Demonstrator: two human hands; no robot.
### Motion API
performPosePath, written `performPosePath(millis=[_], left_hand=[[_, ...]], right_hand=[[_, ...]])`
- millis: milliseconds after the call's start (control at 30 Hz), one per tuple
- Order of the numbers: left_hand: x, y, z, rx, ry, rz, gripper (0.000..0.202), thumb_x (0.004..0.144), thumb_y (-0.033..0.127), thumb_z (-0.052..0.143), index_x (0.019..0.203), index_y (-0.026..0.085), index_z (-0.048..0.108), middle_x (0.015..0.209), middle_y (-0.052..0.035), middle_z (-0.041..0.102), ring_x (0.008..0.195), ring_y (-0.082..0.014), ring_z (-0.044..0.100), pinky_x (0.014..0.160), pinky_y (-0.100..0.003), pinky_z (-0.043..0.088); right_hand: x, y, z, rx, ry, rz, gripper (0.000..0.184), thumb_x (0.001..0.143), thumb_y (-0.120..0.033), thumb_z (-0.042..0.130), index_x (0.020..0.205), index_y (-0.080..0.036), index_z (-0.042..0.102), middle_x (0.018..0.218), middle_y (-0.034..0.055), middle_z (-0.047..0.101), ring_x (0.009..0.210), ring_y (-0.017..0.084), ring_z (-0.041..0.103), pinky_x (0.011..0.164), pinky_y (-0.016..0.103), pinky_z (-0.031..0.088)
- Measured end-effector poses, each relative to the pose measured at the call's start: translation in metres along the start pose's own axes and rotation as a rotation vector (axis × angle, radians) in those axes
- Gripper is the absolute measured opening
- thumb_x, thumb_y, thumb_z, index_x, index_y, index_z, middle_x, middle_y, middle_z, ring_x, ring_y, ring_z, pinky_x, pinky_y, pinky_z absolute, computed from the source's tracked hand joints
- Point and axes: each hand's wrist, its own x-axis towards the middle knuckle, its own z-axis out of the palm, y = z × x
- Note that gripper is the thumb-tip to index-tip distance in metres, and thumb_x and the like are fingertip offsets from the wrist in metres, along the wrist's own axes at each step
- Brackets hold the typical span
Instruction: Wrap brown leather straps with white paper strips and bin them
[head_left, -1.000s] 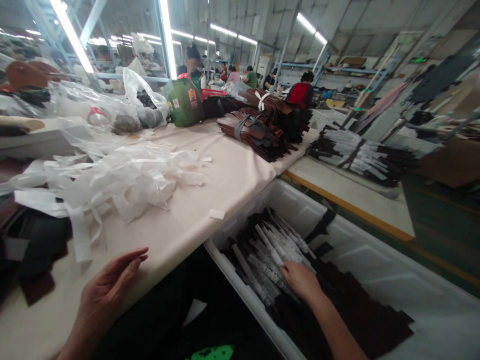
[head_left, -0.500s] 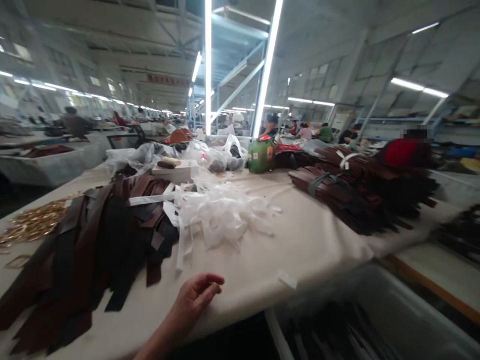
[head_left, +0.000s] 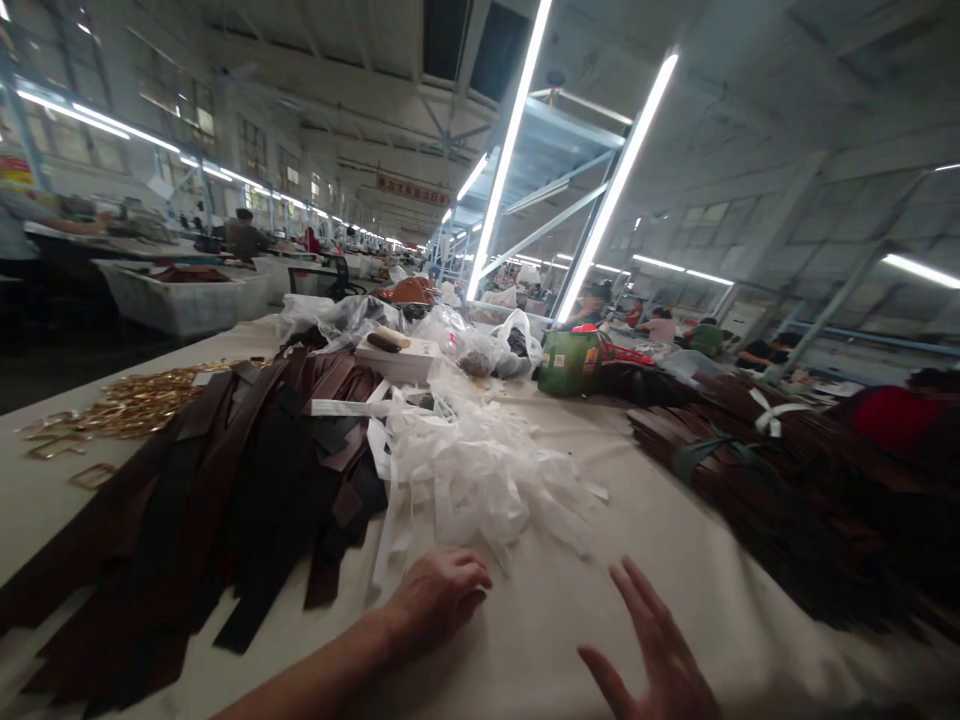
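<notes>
My left hand point(head_left: 441, 598) is over the near side of the table, just below a heap of white plastic film and strips point(head_left: 487, 470). Its fingers are loosely curled in, with nothing visible in them. To the right, my right hand point(head_left: 654, 650) hovers above the cream tabletop point(head_left: 555, 620), fingers spread and holding nothing. Left of my left hand lies a fanned pile of dark brown and black leather strips point(head_left: 247, 480). Beside that pile is a mound of gold-coloured metal rings point(head_left: 150, 400).
Bundled brown leather strips point(head_left: 780, 490), tied with bands, lie at the right. Behind the film stand a green container point(head_left: 568, 362), a white box point(head_left: 397, 360) and plastic bags point(head_left: 442, 335). A white bin point(head_left: 180, 300) and people at work are beyond the table.
My right hand has come into view at the lower right, fingers spread. My left hand has moved a little right and down, still curled. The view has turned left and tilted.
</notes>
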Motion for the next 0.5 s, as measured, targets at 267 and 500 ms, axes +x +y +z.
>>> performPosePath(millis=[267, 500], left_hand=[[-0.002, -0.010, 0.004, -0.027, 0.045, -0.034, 0.019, 0.088, 0.018, 0.055, 0.086, 0.021, 0.073, 0.078, -0.0066, 0.073, 0.074, -0.0203, 0.069, 0.069, -0.027, 0.051], [0.000, -0.020, -0.021, 0.014, 0.342, -0.081, 0.040, 0.090, 0.020, 0.055, 0.130, 0.026, 0.058, 0.138, -0.0114, 0.059, 0.129, -0.0279, 0.054, 0.108, -0.044, 0.045]], right_hand=[[0.180, -0.072, 0.100, 0.091, -0.131, 0.032, 0.094, 0.077, -0.053, 0.075, 0.152, -0.020, 0.030, 0.161, 0.0181, 0.026, 0.148, 0.038, 0.024, 0.116, 0.058, 0.026], [0.201, -0.062, 0.176, 0.098, -0.447, 0.346, 0.093, 0.071, -0.048, 0.076, 0.150, -0.019, 0.037, 0.158, 0.0183, 0.033, 0.144, 0.041, 0.029, 0.112, 0.058, 0.028]])
